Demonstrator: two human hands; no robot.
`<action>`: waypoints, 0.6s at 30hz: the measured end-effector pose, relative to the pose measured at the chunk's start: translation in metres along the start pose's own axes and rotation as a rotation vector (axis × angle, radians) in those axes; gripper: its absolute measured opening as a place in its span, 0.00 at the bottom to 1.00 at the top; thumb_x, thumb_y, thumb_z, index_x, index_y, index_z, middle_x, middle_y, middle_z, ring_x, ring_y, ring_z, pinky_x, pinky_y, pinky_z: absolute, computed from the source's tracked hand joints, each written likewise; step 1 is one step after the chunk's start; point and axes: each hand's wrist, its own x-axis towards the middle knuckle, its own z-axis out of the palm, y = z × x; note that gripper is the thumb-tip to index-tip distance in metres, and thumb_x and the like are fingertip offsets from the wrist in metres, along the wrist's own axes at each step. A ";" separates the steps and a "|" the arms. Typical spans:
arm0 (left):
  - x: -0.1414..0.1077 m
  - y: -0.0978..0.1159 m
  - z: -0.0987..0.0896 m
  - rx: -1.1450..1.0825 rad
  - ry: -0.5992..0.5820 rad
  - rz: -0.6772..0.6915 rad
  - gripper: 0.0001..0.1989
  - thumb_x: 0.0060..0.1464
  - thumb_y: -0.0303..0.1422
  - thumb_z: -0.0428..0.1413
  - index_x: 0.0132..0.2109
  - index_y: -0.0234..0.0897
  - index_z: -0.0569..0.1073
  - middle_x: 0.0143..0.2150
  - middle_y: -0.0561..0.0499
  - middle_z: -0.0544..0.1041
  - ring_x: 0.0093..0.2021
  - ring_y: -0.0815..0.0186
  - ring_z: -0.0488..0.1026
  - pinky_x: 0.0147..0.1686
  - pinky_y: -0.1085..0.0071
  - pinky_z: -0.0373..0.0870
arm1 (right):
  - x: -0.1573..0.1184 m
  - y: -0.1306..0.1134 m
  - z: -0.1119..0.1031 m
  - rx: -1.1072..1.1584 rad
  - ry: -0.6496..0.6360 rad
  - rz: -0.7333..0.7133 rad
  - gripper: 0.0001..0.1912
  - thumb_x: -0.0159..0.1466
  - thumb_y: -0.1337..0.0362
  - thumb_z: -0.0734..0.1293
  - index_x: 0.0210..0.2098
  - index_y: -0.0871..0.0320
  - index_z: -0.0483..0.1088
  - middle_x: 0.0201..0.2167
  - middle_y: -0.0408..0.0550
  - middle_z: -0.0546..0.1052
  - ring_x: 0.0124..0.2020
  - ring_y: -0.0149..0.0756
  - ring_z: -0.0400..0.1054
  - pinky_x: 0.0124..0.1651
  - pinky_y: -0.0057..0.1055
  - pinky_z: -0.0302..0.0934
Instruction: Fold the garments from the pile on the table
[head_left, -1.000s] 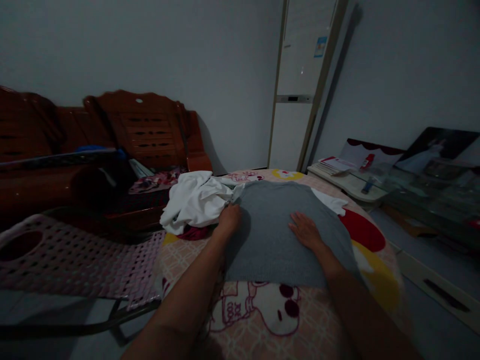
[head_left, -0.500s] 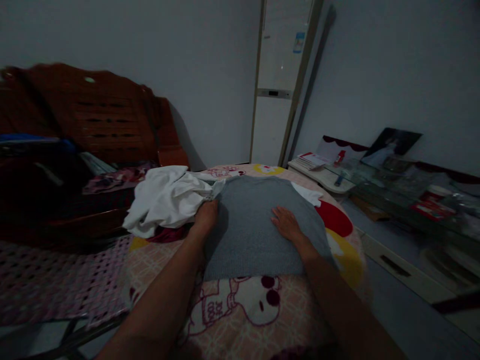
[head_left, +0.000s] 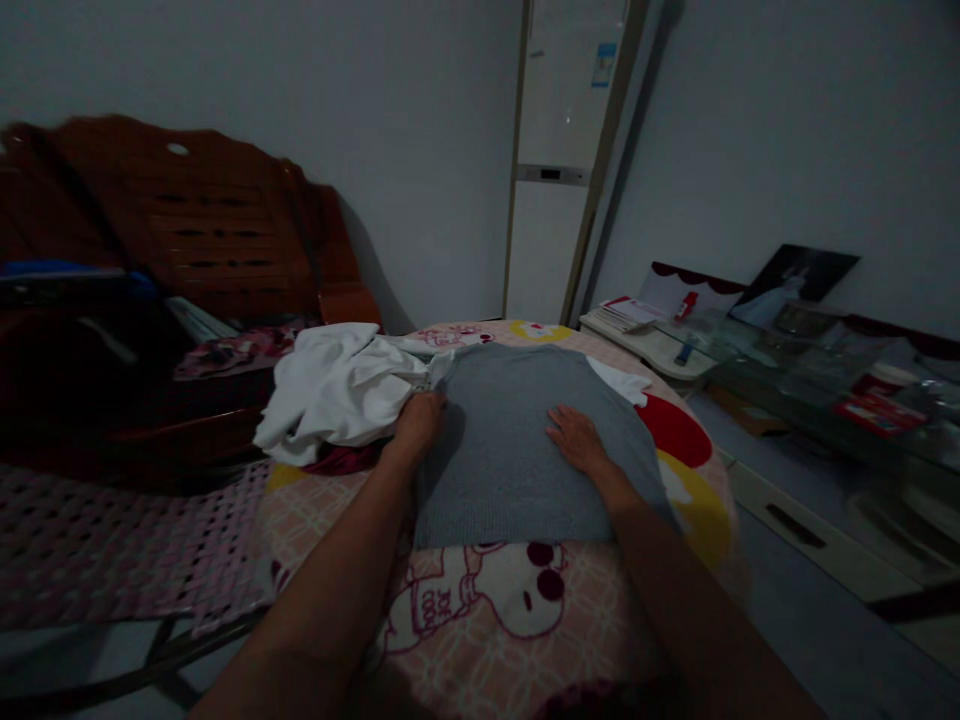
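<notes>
A grey knit top (head_left: 502, 450) lies spread flat on the round table's patterned cloth (head_left: 592, 600), its ribbed hem toward me. My left hand (head_left: 420, 425) is closed at the top's left edge, with its fingertips partly hidden. On the right half of the top my right hand (head_left: 579, 440) rests flat, fingers spread and holding nothing. Beside my left hand is a crumpled white cloth (head_left: 337, 390), with a dark red cloth (head_left: 341, 458) showing beneath it. A white piece of fabric (head_left: 619, 380) sticks out past the top's upper right edge.
A carved wooden bench (head_left: 217, 240) with bags and cloths stands on the left, near a pink woven seat (head_left: 127, 540). To the right, a low cabinet (head_left: 787, 525) carries a glass top with clutter. A tall white air conditioner (head_left: 551, 240) fills the corner.
The view has shifted slightly. Both hands stay at nearly the same places on the grey top, which lies as before.
</notes>
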 end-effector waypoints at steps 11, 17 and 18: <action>0.001 0.016 -0.010 -0.134 0.193 -0.032 0.19 0.61 0.31 0.50 0.56 0.36 0.76 0.49 0.41 0.79 0.51 0.54 0.75 0.51 0.63 0.68 | 0.001 -0.002 -0.001 -0.017 -0.033 -0.004 0.24 0.70 0.56 0.55 0.62 0.56 0.65 0.66 0.57 0.64 0.67 0.48 0.56 0.67 0.49 0.49; 0.009 0.031 0.002 -0.365 0.199 0.027 0.18 0.57 0.24 0.52 0.52 0.35 0.79 0.48 0.43 0.80 0.48 0.58 0.77 0.55 0.63 0.68 | 0.000 -0.003 -0.002 -0.061 -0.025 -0.002 0.24 0.70 0.57 0.55 0.62 0.57 0.65 0.66 0.56 0.64 0.66 0.46 0.57 0.67 0.45 0.50; 0.010 0.036 0.004 -0.393 0.209 0.048 0.18 0.57 0.24 0.52 0.52 0.35 0.79 0.48 0.43 0.81 0.47 0.59 0.77 0.55 0.64 0.68 | 0.000 -0.004 -0.002 -0.065 -0.026 -0.001 0.24 0.70 0.57 0.55 0.62 0.57 0.65 0.66 0.56 0.64 0.66 0.46 0.57 0.67 0.45 0.50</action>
